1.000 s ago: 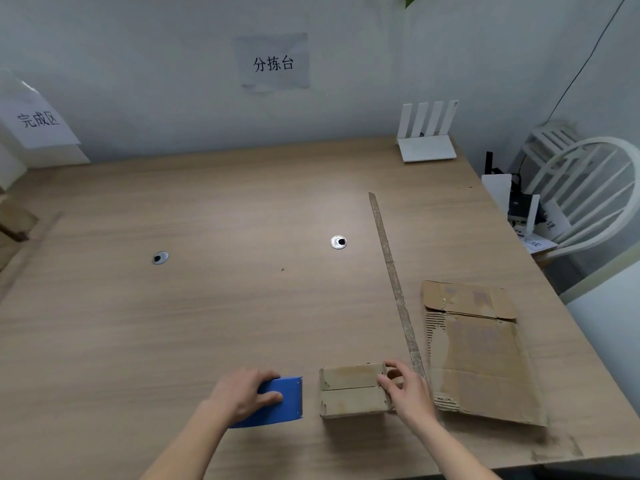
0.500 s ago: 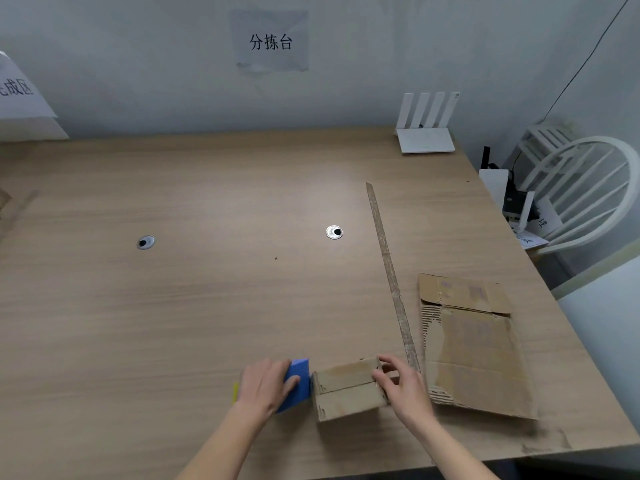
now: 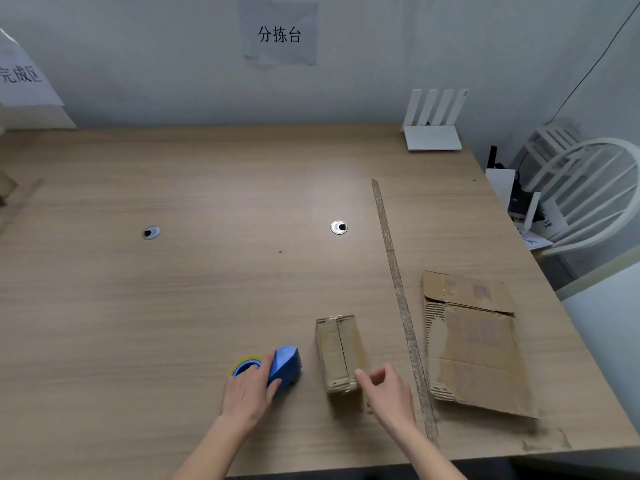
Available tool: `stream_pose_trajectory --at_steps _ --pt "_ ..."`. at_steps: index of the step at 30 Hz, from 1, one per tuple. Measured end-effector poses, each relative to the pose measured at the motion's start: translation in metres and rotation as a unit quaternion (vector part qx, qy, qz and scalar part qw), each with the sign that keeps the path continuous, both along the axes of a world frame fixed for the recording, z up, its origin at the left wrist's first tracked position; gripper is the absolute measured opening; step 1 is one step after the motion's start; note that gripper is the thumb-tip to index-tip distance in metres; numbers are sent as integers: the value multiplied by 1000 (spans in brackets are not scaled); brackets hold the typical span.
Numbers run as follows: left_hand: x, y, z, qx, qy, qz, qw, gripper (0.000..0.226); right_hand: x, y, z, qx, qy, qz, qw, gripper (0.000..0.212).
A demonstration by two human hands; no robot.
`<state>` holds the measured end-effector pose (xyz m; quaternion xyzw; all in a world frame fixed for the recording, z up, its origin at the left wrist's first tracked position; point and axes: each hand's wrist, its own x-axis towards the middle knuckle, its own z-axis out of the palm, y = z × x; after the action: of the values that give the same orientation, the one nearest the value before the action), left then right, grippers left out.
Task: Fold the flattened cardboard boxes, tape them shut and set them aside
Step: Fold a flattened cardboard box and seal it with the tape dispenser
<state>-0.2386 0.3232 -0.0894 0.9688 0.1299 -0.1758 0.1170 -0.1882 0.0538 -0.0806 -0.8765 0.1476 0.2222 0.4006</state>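
On the table, near edge, L hand gripped the blue tape dispenser. Folded box lay just R of it, flaps closed. R hand touched box's near end, fingers loosely curled; grip unclear. Flat cardboard lay further R.

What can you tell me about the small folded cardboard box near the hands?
The small folded box is brown corrugated cardboard, worn at the edges. It lies on the wooden table, long side running away from the person. Two top flaps meet in a dark seam along its length; no tape is visible there. The right hand is at its near right corner. The left hand holds a blue tape dispenser beside it, apart.
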Motion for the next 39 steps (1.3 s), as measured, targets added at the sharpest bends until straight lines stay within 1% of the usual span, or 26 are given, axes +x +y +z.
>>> stream_pose_trajectory --at_steps 3,6,8,10,12,13,14,15,16,18,19,21,25,29,31,33,34,37,39 --pt "-4 3 -2 -16 22 -5 1000 63 -6 9 -3 -12 -2 36 999 41" --pt "-9 7 0 -45 19 -1 999 57 -8 11 1 -9 7 20 1000 43" --pt "-13 14 4 -66 1 -4 998 55 -10 11 8 -30 -40 6 999 43" --pt "-16 22 11 -90 -33 -20 995 56 -8 15 20 -51 -131 21 990 39" --pt "-18 29 23 -123 -74 -45 989 55 -1 25 33 -20 -201 88 975 19" --pt "-17 32 30 -140 -91 -56 984 55 6 32 40 18 -208 132 969 13" --pt "-16 34 38 -154 -106 -66 980 54 13 41 48 60 -196 178 963 22" --pt "-14 35 46 -161 -118 -74 977 53 20 49 55 109 -164 212 957 32" --pt "-12 36 54 -163 -131 -82 975 53 25 57 63 150 -120 234 953 38" --pt "-8 36 68 -152 -151 -98 972 53 31 71 73 192 -62 262 944 40" --pt "-7 36 75 -146 -157 -105 971 54 32 75 74 192 -59 268 942 39" --pt "-7 38 85 -136 -168 -123 969 54 34 80 77 184 -73 259 945 33" --pt "-4 41 100 -121 -182 -142 966 57 39 84 84 159 -128 207 957 7" --pt "3 32 106 -107 -183 -136 968 60 35 76 90 166 -146 157 963 4" --pt "9 20 109 -97 -172 -145 970 65 28 65 91 165 -121 145 968 6" --pt "13 9 110 -92 -133 -166 973 70 20 46 86 172 -76 129 974 7" --pt "15 8 109 -87 -112 -171 975 68 15 32 81 175 -53 106 977 8" --pt "19 22 105 -57 -43 -159 985 58 7 -18 63 163 -6 -23 986 12" --pt "20 28 99 -34 -13 -147 988 54 1 -40 53 138 11 -36 990 14"
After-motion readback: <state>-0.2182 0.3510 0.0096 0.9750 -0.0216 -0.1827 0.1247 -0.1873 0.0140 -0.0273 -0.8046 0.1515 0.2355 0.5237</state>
